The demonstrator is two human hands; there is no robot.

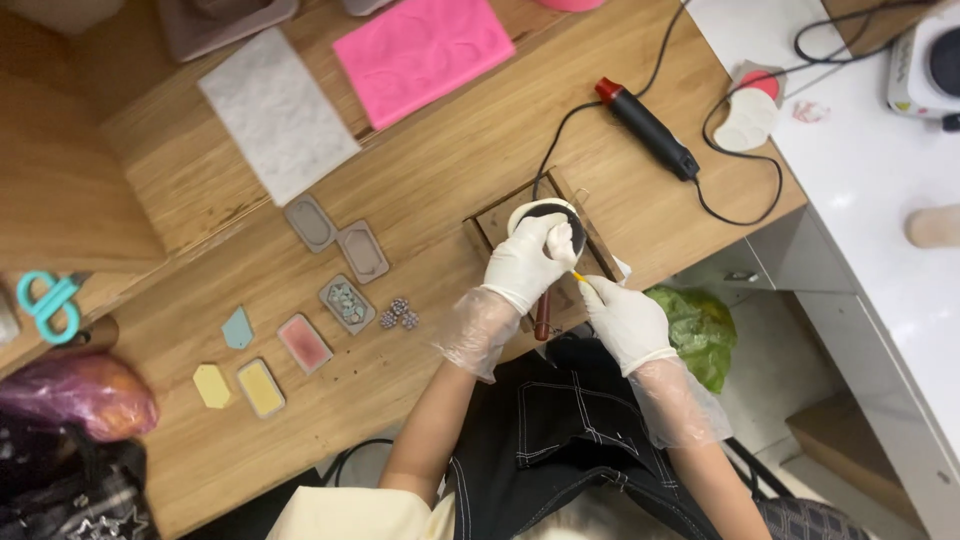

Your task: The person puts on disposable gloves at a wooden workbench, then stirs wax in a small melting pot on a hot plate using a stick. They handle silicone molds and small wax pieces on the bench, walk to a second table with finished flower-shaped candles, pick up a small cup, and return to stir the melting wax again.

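Left hand: the gloved left hand (527,265) was curled over a small round white cup (545,212) with a dark inside, its fingers (556,238) closed on the rim and covering the near half.
Right hand: the gloved right hand (625,320) pinched a thin yellow stick (577,276) between closed fingers; only the stick's tip showed, just beside the cup.
Where the cup was: over a shallow wooden tray (492,226) at the near edge of the wooden table (440,170); whether it rested on the tray could not be told.
Hidden: a dark reddish handle (542,318) stuck out below the left hand, its upper end covered, so what it belonged to was unclear. Most of the tray lay under the hands.
Cut off: pale objects at the top edge, a white appliance (925,65) at the right edge, and a dark bag at lower left were only partly in view.
Counts: two hands, both gloved; one cup; one stick; one black heat tool (648,128) with a red tip; two mats, one pink (424,52) and one white (277,112); one pair of teal scissors (47,303); five small rectangular moulds (347,303); two loose tag shapes (237,328); one cluster of beads (398,313).
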